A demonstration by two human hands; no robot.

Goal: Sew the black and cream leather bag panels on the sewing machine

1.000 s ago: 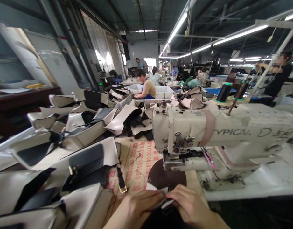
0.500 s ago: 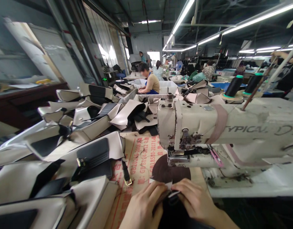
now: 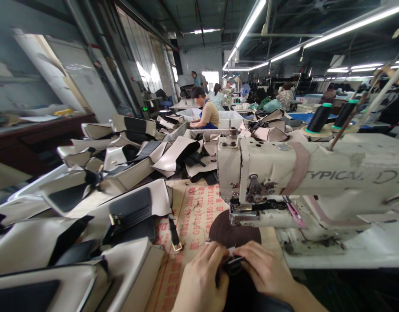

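Observation:
Close to the front edge of the view, my left hand [image 3: 202,277] and my right hand [image 3: 267,271] are both closed on a black piece [image 3: 241,290] of leather or cloth. Its upper edge, with a small pale strip, is pinched between the fingers of both hands. Much of the piece is hidden by my hands and the bottom of the picture. Just beyond my fingertips lies a dark brown round disc [image 3: 233,232], partly under the head of a cream sewing machine [image 3: 267,167].
Beige-and-black bag pieces [image 3: 134,208] are heaped across the left side. One has a black strap with a gold buckle [image 3: 176,246]. Board with red print [image 3: 189,221] shows beneath. Black thread cones [image 3: 319,118] stand at the right. A co-worker [image 3: 207,112] sits beyond.
My fingers have folded in over the piece's edge, and less of the pale strip shows between them. The camera has turned slightly left.

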